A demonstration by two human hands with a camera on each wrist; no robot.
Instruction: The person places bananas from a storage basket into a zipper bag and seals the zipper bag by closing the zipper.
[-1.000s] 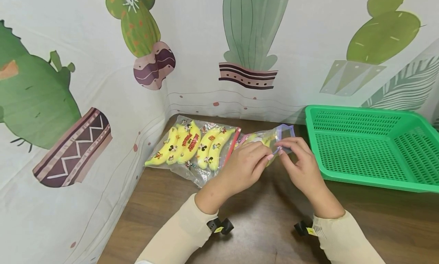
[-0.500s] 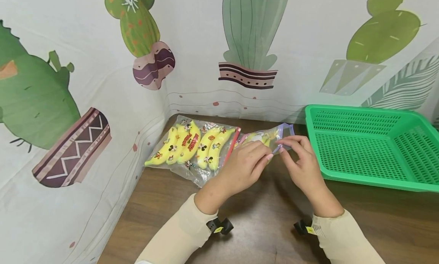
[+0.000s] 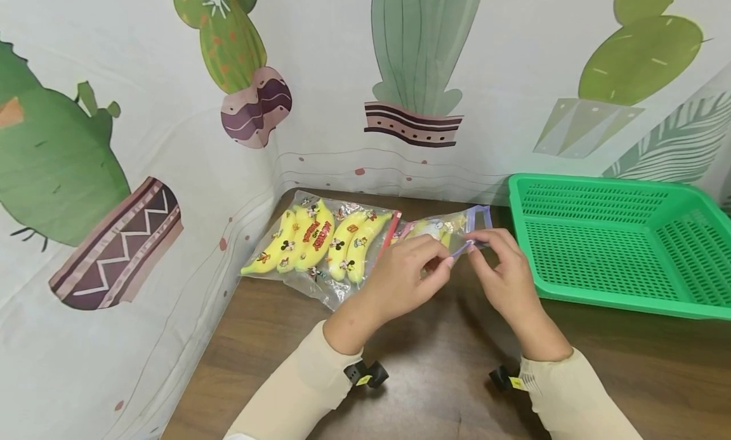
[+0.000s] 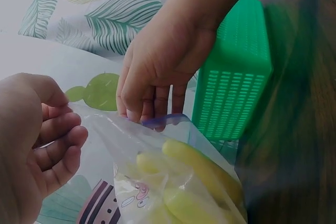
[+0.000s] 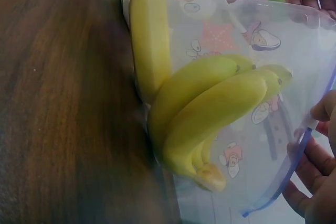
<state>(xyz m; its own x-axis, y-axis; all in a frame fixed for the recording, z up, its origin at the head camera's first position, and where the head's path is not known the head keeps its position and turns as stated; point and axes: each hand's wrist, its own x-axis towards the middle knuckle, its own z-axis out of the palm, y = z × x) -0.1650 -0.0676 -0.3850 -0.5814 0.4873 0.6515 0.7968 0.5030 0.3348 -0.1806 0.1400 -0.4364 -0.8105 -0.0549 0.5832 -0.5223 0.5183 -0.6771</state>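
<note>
A clear zip bag (image 3: 457, 224) with a purple-blue zip strip (image 5: 294, 165) lies between my hands, its mouth toward the right. Inside are several yellow bananas (image 5: 210, 106), and cartoon figures are printed on the plastic. My left hand (image 3: 402, 278) pinches the bag's near corner between thumb and forefinger, the other fingers loosely curled. Close to its right, my right hand (image 3: 505, 275) pinches the zip strip with thumb and fingertips. In the left wrist view, the bag's plastic stretches from the left fingertips (image 4: 63, 100) across to the right hand. The left hand covers part of the bag in the head view.
Another zip bag (image 3: 374, 262) with a red strip, holding several bananas, lies at the left, partly behind the left hand. A green perforated basket (image 3: 617, 305) stands on the right of the brown wooden table (image 3: 422, 376). Cactus-print cloth (image 3: 331, 110) hangs behind.
The right fingertips have shifted slightly to the right with the zip strip. A small gap now shows between the left thumb and forefinger. Both bags and the basket stay put.
</note>
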